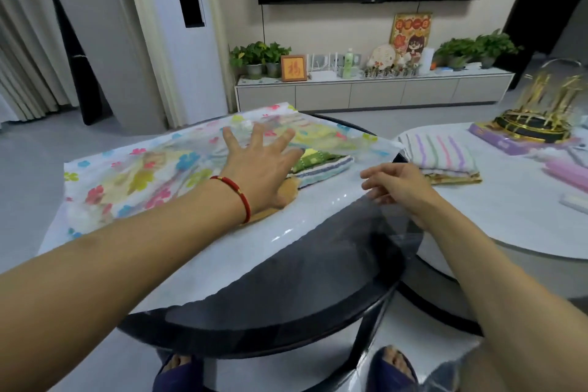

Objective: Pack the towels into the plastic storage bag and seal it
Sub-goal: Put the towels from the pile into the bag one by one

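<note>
Left hand [264, 162] spread flat, pinning the flowered storage bag [136, 175] to the dark round table [286, 305]. Folded towels [321, 165] sit at its mouth. Right hand [394, 183] half-curled, apparently lifting the clear flap. 1 striped towel stack [445, 156] waits on the white table [509, 216].

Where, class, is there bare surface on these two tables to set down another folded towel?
Free: the white table in front of the striped towel stack, left of the pink items. The dark table's near rim is bare but narrow. Crowded: the flowered storage bag covers most of the dark table, under the left hand.
</note>
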Motion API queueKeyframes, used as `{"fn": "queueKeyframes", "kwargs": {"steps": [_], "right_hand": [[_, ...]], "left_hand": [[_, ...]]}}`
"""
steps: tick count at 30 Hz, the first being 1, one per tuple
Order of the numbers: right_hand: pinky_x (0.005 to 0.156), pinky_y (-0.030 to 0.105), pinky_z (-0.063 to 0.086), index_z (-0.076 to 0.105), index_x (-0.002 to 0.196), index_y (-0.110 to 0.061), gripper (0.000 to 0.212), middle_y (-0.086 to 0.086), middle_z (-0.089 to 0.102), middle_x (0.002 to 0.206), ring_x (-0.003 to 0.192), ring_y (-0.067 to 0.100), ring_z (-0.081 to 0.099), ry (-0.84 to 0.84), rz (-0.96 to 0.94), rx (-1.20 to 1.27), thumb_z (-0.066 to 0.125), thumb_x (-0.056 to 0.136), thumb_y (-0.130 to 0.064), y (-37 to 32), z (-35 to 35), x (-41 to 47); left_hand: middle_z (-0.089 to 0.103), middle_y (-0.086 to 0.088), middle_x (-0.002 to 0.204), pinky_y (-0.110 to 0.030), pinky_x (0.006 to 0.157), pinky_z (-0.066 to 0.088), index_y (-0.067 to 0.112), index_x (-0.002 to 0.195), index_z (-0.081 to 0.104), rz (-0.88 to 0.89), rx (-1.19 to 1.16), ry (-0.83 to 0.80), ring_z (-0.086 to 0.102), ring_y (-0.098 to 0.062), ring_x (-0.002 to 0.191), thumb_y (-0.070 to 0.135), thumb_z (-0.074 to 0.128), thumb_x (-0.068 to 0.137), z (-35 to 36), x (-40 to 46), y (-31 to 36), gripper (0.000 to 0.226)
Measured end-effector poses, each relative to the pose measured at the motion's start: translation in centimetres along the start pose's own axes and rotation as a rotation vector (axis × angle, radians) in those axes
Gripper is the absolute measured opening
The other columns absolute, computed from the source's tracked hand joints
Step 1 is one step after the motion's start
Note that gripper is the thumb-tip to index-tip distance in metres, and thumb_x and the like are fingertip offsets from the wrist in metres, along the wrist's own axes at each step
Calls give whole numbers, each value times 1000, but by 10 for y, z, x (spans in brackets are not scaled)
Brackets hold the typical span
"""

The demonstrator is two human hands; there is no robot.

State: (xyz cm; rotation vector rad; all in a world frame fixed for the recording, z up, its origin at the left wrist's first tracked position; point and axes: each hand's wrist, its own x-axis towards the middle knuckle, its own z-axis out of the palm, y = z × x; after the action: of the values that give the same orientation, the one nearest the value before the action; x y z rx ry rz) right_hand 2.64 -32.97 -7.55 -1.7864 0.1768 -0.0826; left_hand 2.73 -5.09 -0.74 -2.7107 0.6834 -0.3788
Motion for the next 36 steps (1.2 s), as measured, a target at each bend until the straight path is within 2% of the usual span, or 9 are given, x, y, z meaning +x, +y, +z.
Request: {"fn": "queueKeyframes", "kwargs": {"steps": [3, 8, 14, 18, 22, 26, 31, 33, 36], "right_hand": [[39, 21, 38, 74, 90, -3, 11, 12, 65, 77, 48, 13, 51, 342, 55, 221, 65, 87, -9, 13, -36, 27], [65, 28, 50, 77, 94, -15, 17, 8, 75, 97, 72, 18, 63, 668, 67, -89, 61, 90, -21, 46, -87, 79], [109, 53, 45, 63, 138, -20, 39, 21, 56, 143, 129, 42, 53, 634, 198, -579, 50, 103, -31, 86, -144, 155], [108, 51, 36, 65, 134, -29, 38, 23, 54, 142, 132, 46, 44, 595, 324, -647, 41, 105, -39, 95, -163, 190], [109, 47, 38, 62, 136, -33, 44, 21, 58, 138, 129, 43, 51, 595, 341, -705, 64, 94, -19, 97, -180, 208], [100, 46, 54, 50, 149, -29, 66, 11, 54, 146, 127, 36, 55, 487, 278, -383, 60, 87, -8, 81, -197, 200], [53, 31, 60, 56, 144, -19, 51, 9, 56, 132, 100, 28, 68, 231, 340, 172, 42, 99, 0, 60, -206, 138], [53, 25, 61, 58, 139, -7, 39, 14, 65, 121, 80, 21, 77, 184, 306, 378, 46, 102, -3, 49, -206, 104], [72, 29, 65, 58, 136, -6, 37, 18, 69, 122, 89, 21, 79, 90, 221, 584, 45, 102, -3, 27, -197, 45]], "left_hand": [[7, 4, 166, -84, 100, 17, 41, 151, 23, 56, -26, -53, 11, -46, 147, 53, 68, 78, 6, 32, 26, 86], [8, 2, 166, -84, 100, 16, 42, 152, 19, 103, -4, -111, 12, -49, 146, 54, 66, 82, 20, 77, 62, 85], [9, 9, 165, -80, 102, 23, 34, 155, 12, 143, -26, -69, 23, -43, 142, 54, 63, 84, 34, 114, 81, 89], [10, 13, 165, -75, 105, 26, 34, 153, 19, 126, -85, -45, 24, -38, 143, 53, 62, 83, 38, 128, 81, 84], [9, 16, 165, -68, 107, 29, 39, 152, 19, 135, -125, -32, 24, -34, 145, 52, 60, 83, 40, 131, 76, 82], [3, 14, 166, -68, 108, 29, 44, 153, 13, 132, -81, -24, 20, -34, 146, 53, 58, 84, 39, 121, 75, 83], [8, 11, 165, -71, 103, 31, 53, 147, -6, 59, -96, -14, 23, -38, 144, 51, 60, 81, 34, 96, 62, 94], [8, 10, 165, -74, 103, 30, 55, 147, -2, 16, -105, -50, 22, -39, 145, 51, 62, 80, 30, 86, 50, 93], [8, 10, 165, -75, 101, 29, 57, 146, 14, -23, -100, -118, 24, -39, 143, 51, 60, 80, 24, 71, 36, 80]]}}
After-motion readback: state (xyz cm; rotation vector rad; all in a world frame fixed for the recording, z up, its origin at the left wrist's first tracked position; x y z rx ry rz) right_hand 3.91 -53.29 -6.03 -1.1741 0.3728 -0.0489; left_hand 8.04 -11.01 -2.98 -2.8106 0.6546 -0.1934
